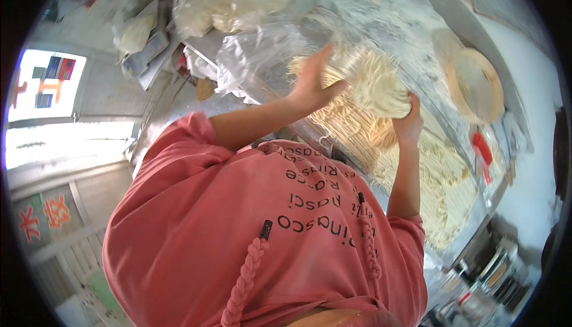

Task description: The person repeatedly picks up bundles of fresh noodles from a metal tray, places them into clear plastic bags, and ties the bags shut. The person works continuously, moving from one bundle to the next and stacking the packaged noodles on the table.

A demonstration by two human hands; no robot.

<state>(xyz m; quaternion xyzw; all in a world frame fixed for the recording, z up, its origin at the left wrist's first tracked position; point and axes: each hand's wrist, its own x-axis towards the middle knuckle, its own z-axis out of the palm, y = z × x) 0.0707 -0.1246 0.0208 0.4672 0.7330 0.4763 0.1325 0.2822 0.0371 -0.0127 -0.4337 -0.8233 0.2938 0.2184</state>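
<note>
A bundle of fresh pale noodles [379,86] hangs from my right hand [409,123], whose fingers are closed around its right end. My left hand [314,83] is slightly blurred, with thumb and fingers spread and nothing between them. It is held just left of the bundle, above a layer of yellower noodles [344,126] on the worktop. Whether its fingertips touch any strands, I cannot tell. To the right of my right forearm, a wide spread of pale noodles [440,193] covers the near part of the worktop.
Clear plastic bags [257,52] lie beyond my left hand, near bagged noodles [250,5]. At the left, a scale [145,54] carries a bag. White flour [389,18] dusts the far worktop. A round wood-rimmed sieve [495,83] and a red brush [481,148] are at the right.
</note>
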